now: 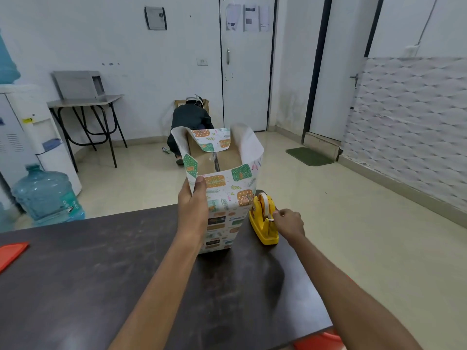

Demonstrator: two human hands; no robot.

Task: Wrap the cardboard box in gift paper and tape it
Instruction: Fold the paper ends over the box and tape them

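A dark, scuffed counter (101, 274) fills the lower half of the view, its far edge running at a slant toward the right. On it, near the far edge, stands the cardboard box (217, 160), upright, with its brown top showing and a strip of clear tape along the middle seam. Gift paper (225, 210) printed with green and orange patterns wraps its sides, and the loose ends of the paper rise above the top and curl outward, white on the inside.

The left hand (193, 205) grips the near left corner of the paper, thumb on the printed face and the other fingers hidden behind the sheet. Just beside the box on the right sits a yellow tape dispenser (264, 221) carrying a pale roll. The right hand (289, 222) is at its cutter end, fingers pinched together there; whether they have hold of the tape end is too small to tell.

An orange object (11, 253) lies at the counter's left edge. Beyond the counter is a pale tiled floor (328, 210) with a green mat (309, 156) near a doorway. At the left stand a water dispenser (38, 137) and a blue water bottle (48, 194) on the floor, with a small folding table (86, 102) against the white wall. A second person (190, 122) in dark clothing crouches by a white door (246, 72).
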